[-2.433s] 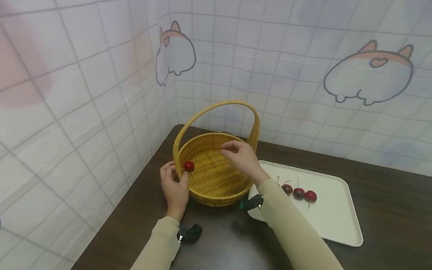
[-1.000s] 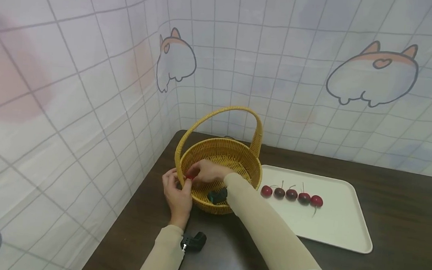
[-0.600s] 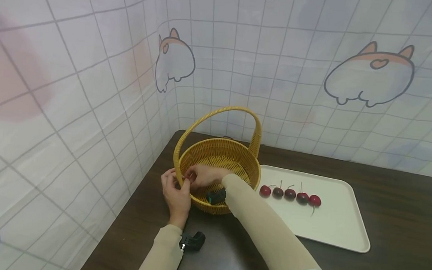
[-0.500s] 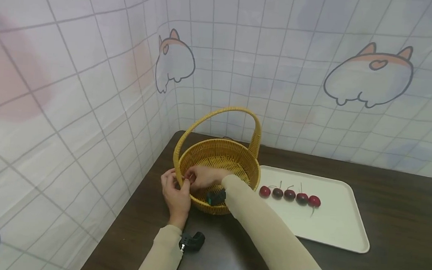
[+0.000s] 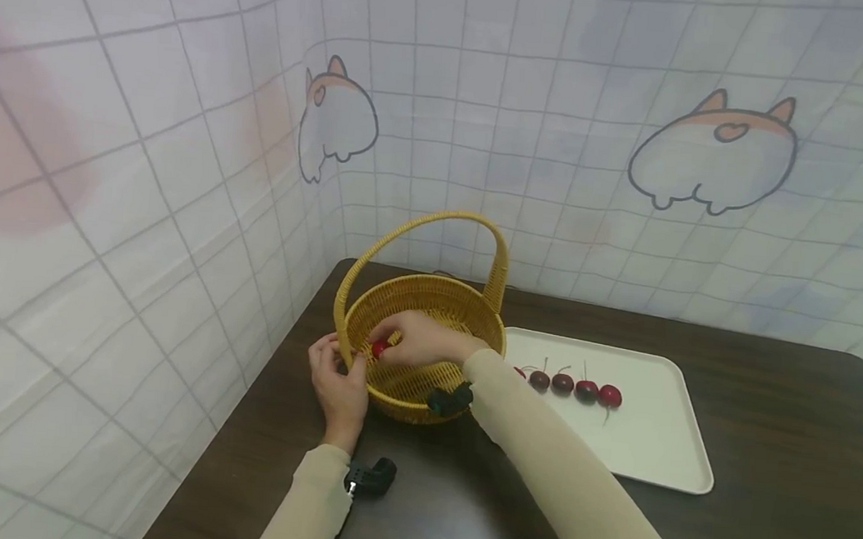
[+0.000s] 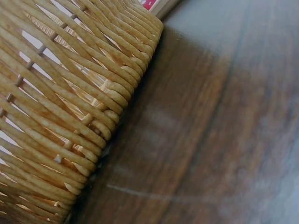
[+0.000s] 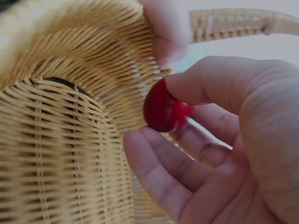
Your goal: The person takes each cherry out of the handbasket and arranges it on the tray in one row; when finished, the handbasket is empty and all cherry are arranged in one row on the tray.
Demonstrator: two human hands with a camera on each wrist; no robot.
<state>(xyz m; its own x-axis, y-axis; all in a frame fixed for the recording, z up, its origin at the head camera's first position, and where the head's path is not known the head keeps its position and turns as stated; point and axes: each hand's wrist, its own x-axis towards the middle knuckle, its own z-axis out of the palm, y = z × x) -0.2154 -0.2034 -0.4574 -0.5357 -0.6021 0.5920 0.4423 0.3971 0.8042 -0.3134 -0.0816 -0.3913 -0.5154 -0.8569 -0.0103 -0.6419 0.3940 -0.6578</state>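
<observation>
A round yellow wicker basket (image 5: 467, 301) with a tall arched handle stands on the dark table. My left hand (image 5: 341, 384) grips its left rim by the handle's foot, thumb toward the inside. Inside the basket, near that rim, my right hand (image 5: 422, 340) pinches a red cherry (image 5: 379, 348) between thumb and fingers. Close up in the right wrist view, the glossy cherry (image 7: 160, 106) sits at the thumb tip, with a brighter red patch beside it. The left wrist view shows only the basket's woven side (image 6: 79, 93) and the tabletop.
Right of the basket lies a white rectangular tray (image 5: 660, 436) bearing a row of several dark red cherries (image 5: 562, 384) with stems. My right sleeve crosses its near left corner. A grid-patterned cloth (image 5: 560, 145) hangs behind and on the left.
My right hand came, unladen, from above the basket's right side to the cherry at the left rim. Since then it has shifted slightly right with the cherry. My left hand stays on the rim.
</observation>
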